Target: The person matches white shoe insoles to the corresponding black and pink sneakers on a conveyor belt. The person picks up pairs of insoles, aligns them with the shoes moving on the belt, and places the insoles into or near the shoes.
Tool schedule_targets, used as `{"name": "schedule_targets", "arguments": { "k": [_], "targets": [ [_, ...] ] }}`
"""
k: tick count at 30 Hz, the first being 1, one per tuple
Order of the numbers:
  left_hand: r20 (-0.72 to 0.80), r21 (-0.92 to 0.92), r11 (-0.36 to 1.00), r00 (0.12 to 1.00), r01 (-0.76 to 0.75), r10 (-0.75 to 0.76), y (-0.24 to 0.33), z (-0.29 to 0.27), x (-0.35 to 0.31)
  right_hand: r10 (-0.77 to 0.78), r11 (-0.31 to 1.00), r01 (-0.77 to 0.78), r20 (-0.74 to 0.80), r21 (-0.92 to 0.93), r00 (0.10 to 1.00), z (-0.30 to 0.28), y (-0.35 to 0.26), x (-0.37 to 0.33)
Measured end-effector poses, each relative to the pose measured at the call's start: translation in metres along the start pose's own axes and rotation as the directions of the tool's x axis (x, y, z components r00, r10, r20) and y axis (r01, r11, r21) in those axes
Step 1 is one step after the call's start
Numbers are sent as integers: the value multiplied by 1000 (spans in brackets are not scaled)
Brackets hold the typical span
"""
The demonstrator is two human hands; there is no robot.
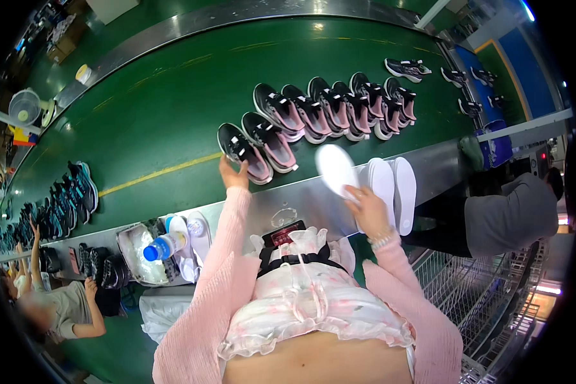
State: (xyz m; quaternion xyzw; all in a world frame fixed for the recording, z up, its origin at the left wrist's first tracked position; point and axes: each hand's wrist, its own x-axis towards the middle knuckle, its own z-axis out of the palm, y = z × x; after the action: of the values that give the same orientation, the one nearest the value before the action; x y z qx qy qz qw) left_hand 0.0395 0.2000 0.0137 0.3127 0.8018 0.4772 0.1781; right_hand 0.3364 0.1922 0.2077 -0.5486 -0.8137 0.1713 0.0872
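My left hand [234, 174] has its fingers and thumb around the heel end of a black sneaker [235, 146] with a pink lining, at the near end of a group of such sneakers. Close beside it stands a matching sneaker [267, 136]. In my right hand [369, 211] is a white insole [336, 168], held by one end and raised, slightly blurred. Two more white insole shapes, one on the left [381, 182] and one on the right [404, 192], lie at the metal edge beside that hand.
Several more black-and-pink sneakers [329, 105] stand on the green surface [166, 115]. A blue-capped bottle [165, 246] and white insoles [198, 233] are at left. Teal-and-black shoes [77, 192] line the far left. Coworkers stand either side; a wire cart [467, 288] is at right.
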Motion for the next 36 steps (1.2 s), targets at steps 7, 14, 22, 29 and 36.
{"name": "schedule_targets", "arguments": {
  "k": [7,14,22,29,36],
  "targets": [
    [169,41,996,983,-75,67,7,5,45,-347,785,491,388,-379,854,80,-93,103],
    [342,364,929,938,-72,-61,26,-19,56,-408,777,507,316,-373,857,174,-114,137],
    [425,232,967,905,-110,1,16,-31,49,-107,992,117,181,-50,978,244,-121,162],
    [406,141,982,912,-129,61,0,-28,44,-132,963,240,557,-126,820,241,-136,179],
    [423,171,985,902,21,-92,7,0,47,-362,808,489,377,-330,853,253,-105,158]
  ]
}}
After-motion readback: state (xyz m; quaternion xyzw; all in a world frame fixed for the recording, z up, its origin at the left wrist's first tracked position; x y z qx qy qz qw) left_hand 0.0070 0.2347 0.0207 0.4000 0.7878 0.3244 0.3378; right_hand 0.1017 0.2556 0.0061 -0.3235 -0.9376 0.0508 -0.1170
